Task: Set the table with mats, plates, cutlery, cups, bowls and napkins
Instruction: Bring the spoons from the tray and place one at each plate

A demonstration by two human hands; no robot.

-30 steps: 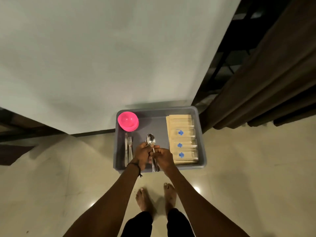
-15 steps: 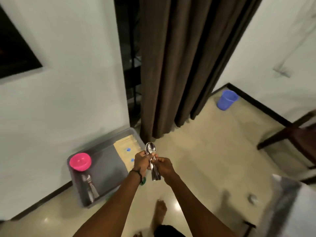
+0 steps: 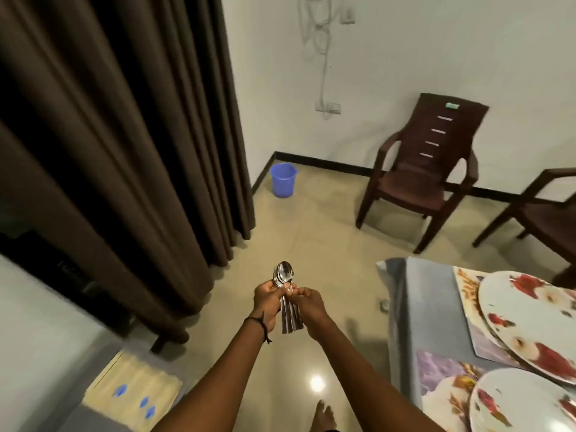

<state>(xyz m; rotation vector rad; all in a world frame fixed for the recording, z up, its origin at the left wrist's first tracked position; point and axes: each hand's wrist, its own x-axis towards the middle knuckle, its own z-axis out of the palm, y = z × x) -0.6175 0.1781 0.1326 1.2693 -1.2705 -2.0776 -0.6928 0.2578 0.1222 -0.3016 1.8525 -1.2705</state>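
Both my hands hold a bundle of steel spoons (image 3: 284, 277) upright over the floor, bowls up, handles fanning out below. My left hand (image 3: 266, 301) grips the bundle from the left; my right hand (image 3: 310, 304) pinches it from the right. At the right stands the table (image 3: 402, 310) with a grey cloth. On it lie patterned mats (image 3: 438, 380) and two white plates with red flowers, one further off (image 3: 530, 319) and one nearer (image 3: 523, 403). At the lower left a stack of cream napkins (image 3: 134, 391) with blue marks lies in a grey bin.
A dark brown curtain (image 3: 124, 135) hangs at the left. A blue bucket (image 3: 283, 179) stands in the corner. Two brown chairs, one (image 3: 417, 173) by the wall and one (image 3: 542, 210) at the right edge, stand beyond the table. My bare foot (image 3: 324, 416) is on the tiled floor.
The view has swung right, away from the bin on the floor toward the table. Both hands kept hold of the spoons and rose with them.
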